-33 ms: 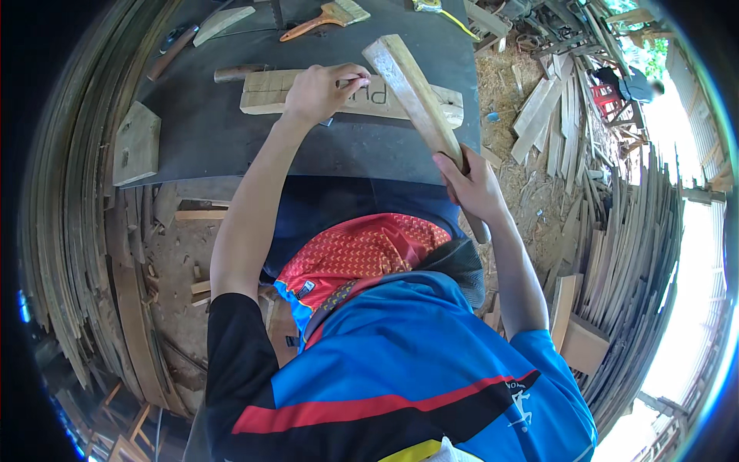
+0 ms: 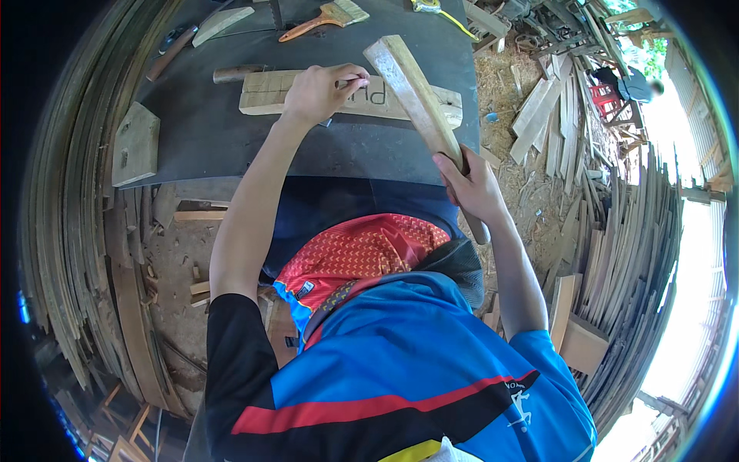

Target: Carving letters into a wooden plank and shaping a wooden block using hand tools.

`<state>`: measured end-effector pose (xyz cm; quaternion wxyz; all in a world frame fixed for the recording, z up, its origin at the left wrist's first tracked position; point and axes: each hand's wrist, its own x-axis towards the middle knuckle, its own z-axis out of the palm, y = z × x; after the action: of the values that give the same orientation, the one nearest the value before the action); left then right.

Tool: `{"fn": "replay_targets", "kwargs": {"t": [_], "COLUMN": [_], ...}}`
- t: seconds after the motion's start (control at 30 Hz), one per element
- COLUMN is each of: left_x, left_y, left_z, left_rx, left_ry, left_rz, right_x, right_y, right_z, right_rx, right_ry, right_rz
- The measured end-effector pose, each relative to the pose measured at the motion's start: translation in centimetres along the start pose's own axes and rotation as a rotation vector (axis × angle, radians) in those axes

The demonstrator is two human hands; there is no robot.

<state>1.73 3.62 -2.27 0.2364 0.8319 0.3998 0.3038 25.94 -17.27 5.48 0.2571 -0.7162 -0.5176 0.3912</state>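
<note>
My right hand (image 2: 475, 185) is wrapped round the lower part of a squared wooden club (image 2: 416, 92). The club slants up to the left, and its upper part passes over the right part of a pale wooden board (image 2: 269, 92). Dark lettering is marked on the board, which lies on a dark tabletop. Above the board my left hand (image 2: 319, 94) is closed, thumb and fingertips pinched together; whatever they hold, if anything, is hidden. A small bit of metal (image 2: 326, 122) shows at the board's near edge below that hand. Behind the board's left end lies a wooden tool handle (image 2: 237, 74).
On the dark tabletop (image 2: 339, 154) are a paintbrush (image 2: 327, 19), a tape measure (image 2: 428, 5), a wooden-handled tool (image 2: 172, 52) and a cut wooden block (image 2: 137, 142). Stacked planks (image 2: 85, 192) stand at the left, more timber (image 2: 616, 254) at the right. A person (image 2: 637, 85) is at the far right.
</note>
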Motion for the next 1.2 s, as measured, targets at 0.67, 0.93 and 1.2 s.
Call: {"fn": "replay_targets", "kwargs": {"t": [0.67, 0.93, 1.2], "left_x": [0.3, 0.3, 0.2], "left_y": [-0.3, -0.9, 0.4], "left_z": [0.4, 0.7, 0.0], "left_rx": [-0.018, -0.037, -0.041], "left_ry": [0.105, 0.078, 0.021], "left_rz": [0.166, 0.092, 0.018], "right_x": [0.3, 0.6, 0.8], "right_y": [-0.8, -0.2, -0.7], "right_z": [-0.3, 0.3, -0.8], "right_rx": [-0.206, -0.291, -0.391], "right_ry": [0.118, 0.202, 0.163], "right_rz": [-0.109, -0.198, -0.174]}}
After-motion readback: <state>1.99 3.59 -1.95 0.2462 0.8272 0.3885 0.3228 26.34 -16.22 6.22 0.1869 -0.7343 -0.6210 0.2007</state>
